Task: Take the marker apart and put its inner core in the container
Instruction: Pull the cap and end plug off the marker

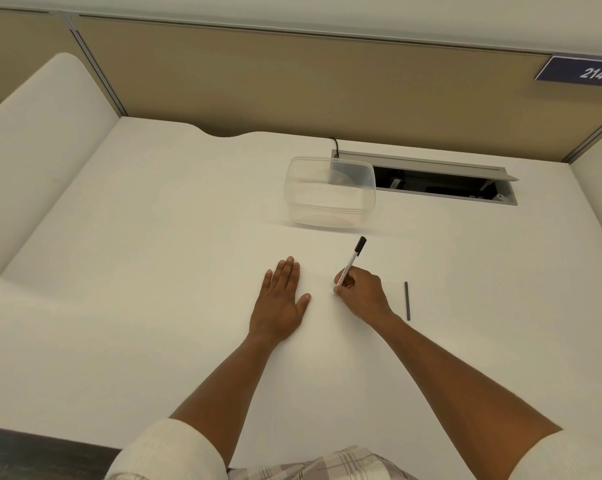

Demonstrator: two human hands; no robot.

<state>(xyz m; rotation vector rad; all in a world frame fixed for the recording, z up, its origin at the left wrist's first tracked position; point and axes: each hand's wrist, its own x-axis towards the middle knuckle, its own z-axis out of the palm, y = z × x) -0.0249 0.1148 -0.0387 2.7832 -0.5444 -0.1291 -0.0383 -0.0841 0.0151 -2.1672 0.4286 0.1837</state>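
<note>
A white marker (352,259) with a black cap lies slanted on the white desk, cap end pointing up and away. My right hand (361,294) grips its lower end, which the fingers hide. A thin dark stick, the inner core (407,300), lies on the desk just right of that hand, apart from it. My left hand (281,299) rests flat on the desk with fingers spread, holding nothing. The clear plastic container (330,216) stands beyond the marker with nothing in it.
A grey cable hatch (427,165) stands open in the desk behind and right of the container, with a black cable at its left end. Beige partition walls (292,84) close off the back and sides. The desk's near edge (50,433) runs at the lower left.
</note>
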